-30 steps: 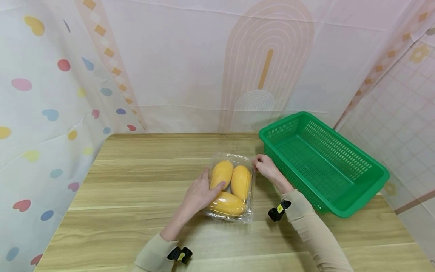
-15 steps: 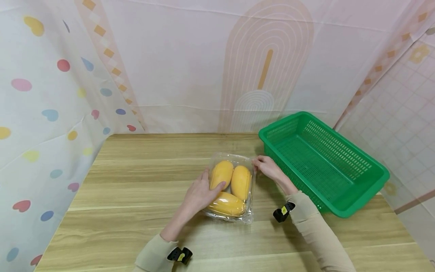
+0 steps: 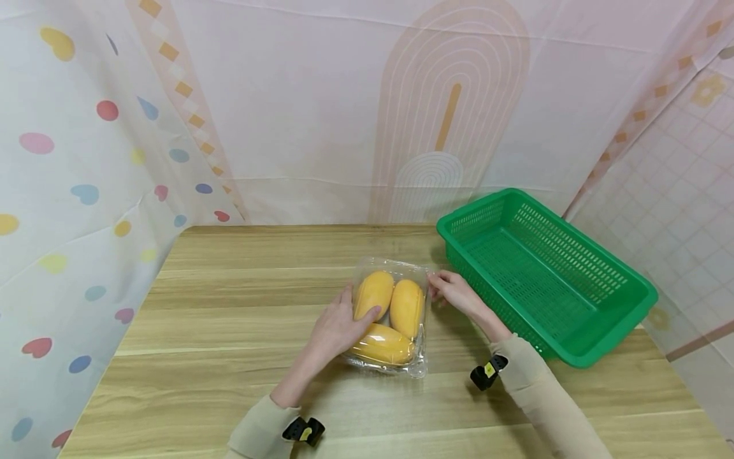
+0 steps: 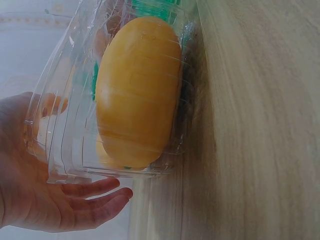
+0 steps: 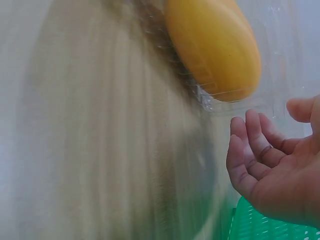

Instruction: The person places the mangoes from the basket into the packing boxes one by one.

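Note:
A clear plastic clamshell box (image 3: 417, 370) lies mid-table with three yellow mangoes (image 3: 406, 309) inside, two lengthwise and one crosswise near the front. My left hand (image 3: 338, 325) grips the box's left side, its thumb over the lid and its fingers along the side wall. In the left wrist view, one mango (image 4: 140, 95) shows through the ribbed wall beside that hand (image 4: 30, 185). At the far right corner, the bent fingers of my right hand (image 3: 455, 292) are right at the rim. The right wrist view shows the right thumb (image 5: 299, 109) apart from the fingertips.
A green perforated plastic basket (image 3: 608, 331) stands to the right, angled, close behind the right forearm. The wooden tabletop (image 3: 229, 306) ends at a patterned cloth backdrop (image 3: 298, 127). Black straps (image 3: 304, 431) with cameras sit at both wrists.
The right hand and forearm have shifted slightly toward me and to the right, fingers still at the box's corner. The left hand, box and mangoes have stayed in place.

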The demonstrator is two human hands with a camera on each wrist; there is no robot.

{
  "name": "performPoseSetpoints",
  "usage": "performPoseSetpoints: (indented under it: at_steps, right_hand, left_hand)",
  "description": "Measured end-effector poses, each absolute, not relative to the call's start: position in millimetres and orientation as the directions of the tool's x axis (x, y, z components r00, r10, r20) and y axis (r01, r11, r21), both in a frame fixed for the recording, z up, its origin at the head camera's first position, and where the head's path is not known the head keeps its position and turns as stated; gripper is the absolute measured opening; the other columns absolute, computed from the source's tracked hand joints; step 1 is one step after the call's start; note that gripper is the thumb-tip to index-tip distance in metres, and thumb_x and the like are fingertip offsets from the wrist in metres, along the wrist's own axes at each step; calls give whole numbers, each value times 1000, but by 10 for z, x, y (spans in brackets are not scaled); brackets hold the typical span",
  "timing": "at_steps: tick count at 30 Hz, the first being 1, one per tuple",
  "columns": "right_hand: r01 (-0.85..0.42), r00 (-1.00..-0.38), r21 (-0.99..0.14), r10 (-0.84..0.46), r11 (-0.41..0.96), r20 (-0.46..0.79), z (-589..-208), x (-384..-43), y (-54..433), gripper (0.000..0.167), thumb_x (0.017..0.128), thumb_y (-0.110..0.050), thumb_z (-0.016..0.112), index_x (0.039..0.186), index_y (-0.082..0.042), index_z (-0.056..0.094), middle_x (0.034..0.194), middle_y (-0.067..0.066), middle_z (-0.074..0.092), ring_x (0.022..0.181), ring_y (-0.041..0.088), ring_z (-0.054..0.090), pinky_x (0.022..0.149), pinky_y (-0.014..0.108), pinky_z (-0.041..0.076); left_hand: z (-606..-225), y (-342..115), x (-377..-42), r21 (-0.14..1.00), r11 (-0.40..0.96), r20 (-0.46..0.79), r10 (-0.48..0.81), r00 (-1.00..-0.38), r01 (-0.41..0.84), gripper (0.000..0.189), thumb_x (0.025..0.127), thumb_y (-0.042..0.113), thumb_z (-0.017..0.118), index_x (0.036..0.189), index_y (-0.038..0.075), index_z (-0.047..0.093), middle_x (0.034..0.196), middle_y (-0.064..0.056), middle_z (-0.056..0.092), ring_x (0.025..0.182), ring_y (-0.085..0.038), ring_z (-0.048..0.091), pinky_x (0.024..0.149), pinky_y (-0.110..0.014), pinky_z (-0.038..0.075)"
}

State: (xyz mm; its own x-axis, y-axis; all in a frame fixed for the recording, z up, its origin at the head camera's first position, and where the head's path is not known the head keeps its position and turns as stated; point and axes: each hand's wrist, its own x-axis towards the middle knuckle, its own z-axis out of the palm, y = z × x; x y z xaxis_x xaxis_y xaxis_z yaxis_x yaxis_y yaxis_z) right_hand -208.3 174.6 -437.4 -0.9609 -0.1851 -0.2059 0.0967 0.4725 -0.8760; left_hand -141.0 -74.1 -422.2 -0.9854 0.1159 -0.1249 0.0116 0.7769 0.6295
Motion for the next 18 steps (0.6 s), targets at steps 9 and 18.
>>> performPoseSetpoints:
  at_steps: [9,18]
  right_hand:
    - [85,-912,-886,-321,456,-254,-4405,-1879,1808,29,97,-21,44,93,5,57,82,15,63,70,15,58,63,28,51]
    - [17,-775,-882,-551,471,-309,-4382,-1637,1871,35,98,-27,42,99,5,55,90,19,63,80,16,59,71,29,50]
  left_hand:
    - [-4231,-741,-1409,628,778,-126,114,-986,9,89,90,55,52,148,-5,21,148,-30,31,135,-47,35,110,-56,33]
    - [-4234,-740,-1414,626,779,-126,115,-985,11,89,90,55,52,148,-5,21,148,-30,31,135,-46,36,109,-56,33]
